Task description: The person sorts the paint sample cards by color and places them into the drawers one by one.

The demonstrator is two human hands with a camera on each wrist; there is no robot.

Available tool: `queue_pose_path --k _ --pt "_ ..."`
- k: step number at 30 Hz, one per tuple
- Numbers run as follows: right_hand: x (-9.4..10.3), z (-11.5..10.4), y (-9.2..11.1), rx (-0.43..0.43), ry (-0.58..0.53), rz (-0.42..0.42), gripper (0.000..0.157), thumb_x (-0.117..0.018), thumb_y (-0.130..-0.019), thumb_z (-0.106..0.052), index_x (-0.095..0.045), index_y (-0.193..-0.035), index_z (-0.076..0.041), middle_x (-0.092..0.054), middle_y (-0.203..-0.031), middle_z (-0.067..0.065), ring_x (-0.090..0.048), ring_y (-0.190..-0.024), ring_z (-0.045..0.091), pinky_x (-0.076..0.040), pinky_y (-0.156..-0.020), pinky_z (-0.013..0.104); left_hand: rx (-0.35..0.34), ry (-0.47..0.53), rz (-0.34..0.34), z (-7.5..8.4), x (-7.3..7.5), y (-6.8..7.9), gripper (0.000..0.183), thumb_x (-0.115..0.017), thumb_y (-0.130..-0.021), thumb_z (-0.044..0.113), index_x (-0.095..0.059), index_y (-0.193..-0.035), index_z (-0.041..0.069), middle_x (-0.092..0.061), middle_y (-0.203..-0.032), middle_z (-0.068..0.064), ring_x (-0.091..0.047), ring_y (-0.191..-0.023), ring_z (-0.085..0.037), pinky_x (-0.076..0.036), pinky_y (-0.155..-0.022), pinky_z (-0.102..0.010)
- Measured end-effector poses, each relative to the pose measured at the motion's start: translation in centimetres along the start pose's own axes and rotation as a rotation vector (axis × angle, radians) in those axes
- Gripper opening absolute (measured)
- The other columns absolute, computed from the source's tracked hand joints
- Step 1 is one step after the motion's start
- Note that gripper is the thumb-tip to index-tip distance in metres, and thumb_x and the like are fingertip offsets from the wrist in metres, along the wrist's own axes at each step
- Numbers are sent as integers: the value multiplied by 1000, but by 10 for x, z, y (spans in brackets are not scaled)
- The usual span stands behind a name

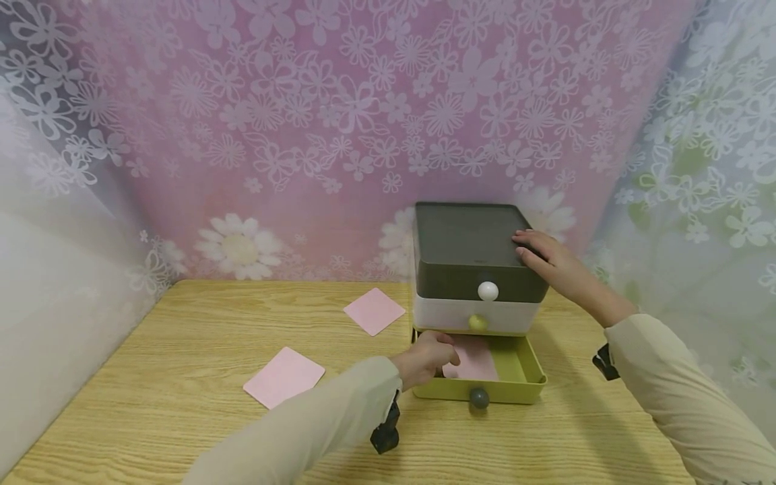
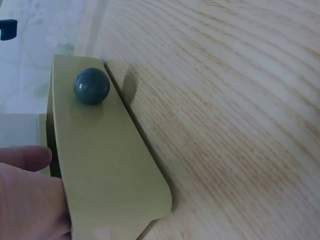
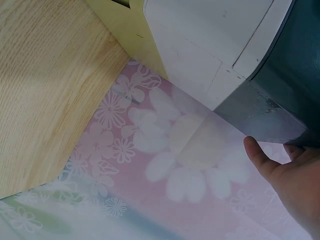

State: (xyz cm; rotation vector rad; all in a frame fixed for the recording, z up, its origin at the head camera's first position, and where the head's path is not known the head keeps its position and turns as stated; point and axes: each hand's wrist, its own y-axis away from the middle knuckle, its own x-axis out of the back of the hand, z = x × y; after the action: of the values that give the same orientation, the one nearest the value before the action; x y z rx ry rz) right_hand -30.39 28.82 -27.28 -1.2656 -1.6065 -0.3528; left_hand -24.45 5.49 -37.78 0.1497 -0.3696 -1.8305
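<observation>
A small drawer unit has a dark grey top box (image 1: 467,236) with a white knob, a white drawer (image 1: 442,313) with a yellow-green knob, and a yellow-green bottom drawer (image 1: 509,392) with a dark knob (image 2: 91,86). The bottom drawer is pulled out. Inside it lies a pink square card (image 1: 475,360). My left hand (image 1: 429,356) reaches into the drawer's left side, its curled fingers gripping the card's left edge; the fingertips are partly hidden. My right hand (image 1: 548,261) rests on the top box's right edge, fingers over the lid and thumb (image 3: 257,152) at the side.
Two more pink square cards lie on the wooden table left of the drawer unit: a nearer card (image 1: 283,377) and a farther card (image 1: 374,311). A flowered curtain (image 1: 339,135) hangs behind the table, and pale flowered cloth covers the right side.
</observation>
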Motion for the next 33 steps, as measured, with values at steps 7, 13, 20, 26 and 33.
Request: queue_pose_path --k 7,13,20,26,33 --pt "0 -1 0 -1 -3 -1 48 -40 -98 -27 -39 -135 4 -29 -143 26 -18 -134 45 -17 -103 63 -22 -44 -43 3 8 9 46 -59 -77 -7 -49 -123 -5 -52 -115 -13 -42 -70 -12 -38 -67 -27" --pt "0 0 0 5 -10 0 48 -40 -98 -27 -39 -134 4 -29 -143 26 -18 -134 45 -17 -103 63 -196 -138 -91 6 26 25 41 -60 -79 -4 -54 -119 1 -53 -123 -13 -56 -98 -20 -48 -78 -29" --pt "0 0 0 3 -6 -1 48 -40 -98 -27 -39 -134 4 -29 -143 26 -18 -134 45 -17 -103 63 -366 -286 -139 5 72 35 38 -59 -84 4 -55 -122 6 -52 -127 -13 -50 -117 -33 -50 -84 -33" --pt "1 -1 0 7 -7 -4 48 -40 -98 -27 -39 -135 4 -29 -143 26 -18 -135 44 -17 -103 62 -423 -462 -61 -7 126 41 36 -61 -85 8 -53 -120 6 -53 -124 -14 -51 -113 -35 -48 -88 -38" --pt "1 -1 1 -3 -12 -15 49 -40 -98 -27 -38 -136 3 -28 -144 25 -17 -135 44 -17 -103 62 -424 -713 12 -33 188 45 43 -64 -81 6 -50 -121 -1 -52 -123 -19 -49 -113 -38 -43 -93 -47"
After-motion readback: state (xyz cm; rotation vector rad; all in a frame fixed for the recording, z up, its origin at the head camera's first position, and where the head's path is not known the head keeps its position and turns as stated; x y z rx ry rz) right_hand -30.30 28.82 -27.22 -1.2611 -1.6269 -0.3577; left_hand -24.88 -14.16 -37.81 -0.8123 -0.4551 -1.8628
